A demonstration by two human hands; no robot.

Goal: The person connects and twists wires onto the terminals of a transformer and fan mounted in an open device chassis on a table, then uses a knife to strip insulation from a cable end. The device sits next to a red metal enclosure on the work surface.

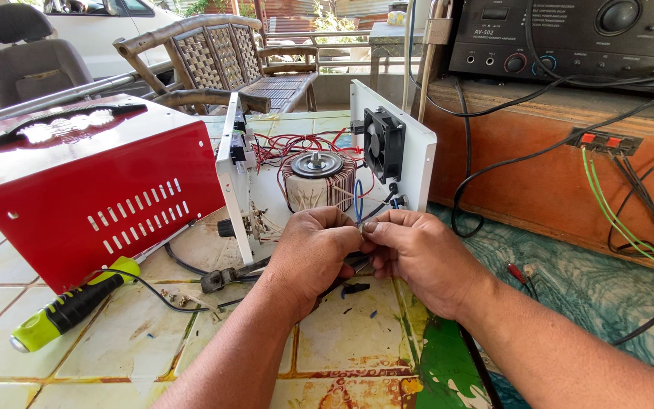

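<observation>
My left hand and my right hand meet in front of an opened white chassis. Both pinch the end of a thin blue wire that runs up into the chassis. Just behind my fingers stands a round toroidal transformer with red wires looping around it. A black fan is fixed to the chassis back panel. Pliers lie under my left wrist.
A red metal cover sits at the left on the tiled surface. A green and black screwdriver lies in front of it. A black amplifier with cables rests on an orange cabinet at right. Wire offcuts lie near my hands.
</observation>
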